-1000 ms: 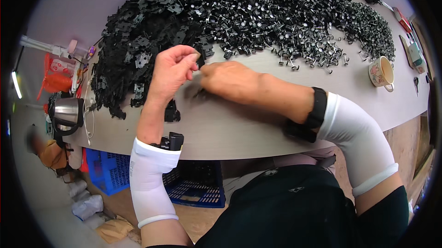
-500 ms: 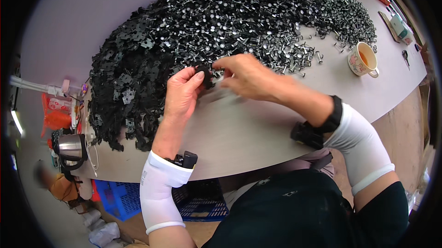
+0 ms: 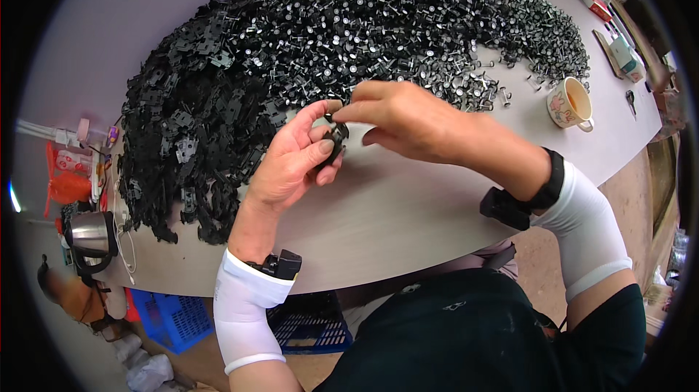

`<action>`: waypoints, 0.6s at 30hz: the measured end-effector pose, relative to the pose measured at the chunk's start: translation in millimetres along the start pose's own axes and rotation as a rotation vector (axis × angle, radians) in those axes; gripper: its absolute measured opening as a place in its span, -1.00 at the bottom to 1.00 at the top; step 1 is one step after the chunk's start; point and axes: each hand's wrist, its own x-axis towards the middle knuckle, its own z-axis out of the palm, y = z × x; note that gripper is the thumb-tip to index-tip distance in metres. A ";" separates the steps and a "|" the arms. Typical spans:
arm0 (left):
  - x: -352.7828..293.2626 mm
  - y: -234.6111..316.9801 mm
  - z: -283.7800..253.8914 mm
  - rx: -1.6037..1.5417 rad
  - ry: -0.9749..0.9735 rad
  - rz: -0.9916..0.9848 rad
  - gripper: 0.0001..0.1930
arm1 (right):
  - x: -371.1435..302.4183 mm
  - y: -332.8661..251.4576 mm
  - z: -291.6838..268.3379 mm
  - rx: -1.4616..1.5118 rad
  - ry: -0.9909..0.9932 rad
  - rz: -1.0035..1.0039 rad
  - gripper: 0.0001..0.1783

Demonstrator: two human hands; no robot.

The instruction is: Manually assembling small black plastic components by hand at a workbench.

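My left hand (image 3: 287, 163) grips a small dark black part (image 3: 336, 141) between thumb and fingers, above the front of the table. From the right, my right hand (image 3: 411, 121) reaches over with bent fingers, its index fingertip at the upper end of that part. Whether something tiny is pinched there is hidden. Behind my left hand lies a heap of flat black plastic pieces (image 3: 182, 112). A large pile of small metal rivet-like pins with round heads (image 3: 364, 35) spreads beyond both hands, with some loose pins near the right hand.
A cup of brown drink (image 3: 570, 104) stands on the grey table (image 3: 364, 239) at the right, near scissors (image 3: 631, 101) and a small box (image 3: 627, 61). To the left are a metal kettle (image 3: 91, 235) and a white cable. A blue crate (image 3: 171, 319) sits below the table edge.
The left hand has turned, showing more of its palm and the black part. My right hand has come slightly right, and its index fingertip now meets the part. The view has shifted a little.
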 end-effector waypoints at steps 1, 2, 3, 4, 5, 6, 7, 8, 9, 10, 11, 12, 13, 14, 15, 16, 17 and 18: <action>-1.1 3.7 0.3 -0.071 -0.060 -0.079 -0.58 | 4.9 0.9 3.4 0.023 -0.019 -0.025 -0.76; -4.2 4.6 -0.7 -0.144 -0.111 -0.157 -0.55 | 10.0 0.3 4.6 0.021 -0.026 -0.028 -0.76; -6.1 3.2 -1.4 -0.176 -0.128 -0.156 -0.61 | 14.5 -0.1 4.8 0.049 -0.046 -0.028 -0.82; -7.8 5.6 0.5 -0.181 -0.129 -0.150 -0.61 | 18.3 -0.3 4.5 0.075 -0.067 -0.029 -0.88; -7.1 9.9 3.5 -0.129 -0.051 -0.146 -0.63 | 21.2 0.2 4.9 0.057 -0.069 -0.008 -0.91; -5.8 11.3 5.6 -0.076 0.027 -0.141 -0.65 | 22.1 -1.4 2.4 0.046 -0.073 -0.001 -0.91; -5.5 6.3 8.5 -0.088 0.120 -0.041 -0.74 | 23.0 -4.6 -2.2 0.018 -0.206 0.166 -0.90; -6.7 3.9 5.9 -0.090 0.111 -0.034 -0.74 | 25.5 -9.2 -6.2 -0.010 -0.335 0.328 -0.87; -7.5 1.3 0.7 0.089 0.130 0.025 -0.77 | 26.6 -8.0 -7.5 0.028 -0.335 0.364 -0.83; -8.3 0.3 -1.5 0.267 0.149 0.085 -0.80 | 24.8 -6.1 -9.3 0.017 -0.335 0.367 -0.83; -8.9 0.6 -0.7 0.346 0.181 0.083 -0.83 | 21.1 -2.3 -11.0 0.069 -0.274 0.327 -0.85; -8.6 0.6 -1.4 0.343 0.176 0.093 -0.83 | 16.3 1.0 -14.2 0.121 -0.213 0.282 -0.85; -8.2 -0.9 -4.0 0.323 0.175 0.061 -0.83 | 9.1 8.9 -21.8 0.064 -0.182 0.156 -0.82; -8.7 -3.6 -8.4 0.303 0.183 0.028 -0.84 | 3.7 6.7 -35.6 -0.044 -0.255 0.161 -0.78; -7.8 -5.2 -9.8 0.297 0.188 0.039 -0.84 | -7.4 9.4 -45.0 -0.133 -0.297 0.134 -0.78; -6.4 -6.5 -11.2 0.251 0.190 -0.003 -0.84 | -16.1 12.6 -51.0 -0.222 -0.339 0.107 -0.78; -6.2 -6.1 -12.1 0.211 0.186 -0.048 -0.84 | -21.9 12.3 -53.0 -0.229 -0.339 0.102 -0.78; -6.7 -7.0 -13.2 0.213 0.186 -0.040 -0.84 | -27.6 12.3 -52.3 -0.291 -0.397 0.117 -0.80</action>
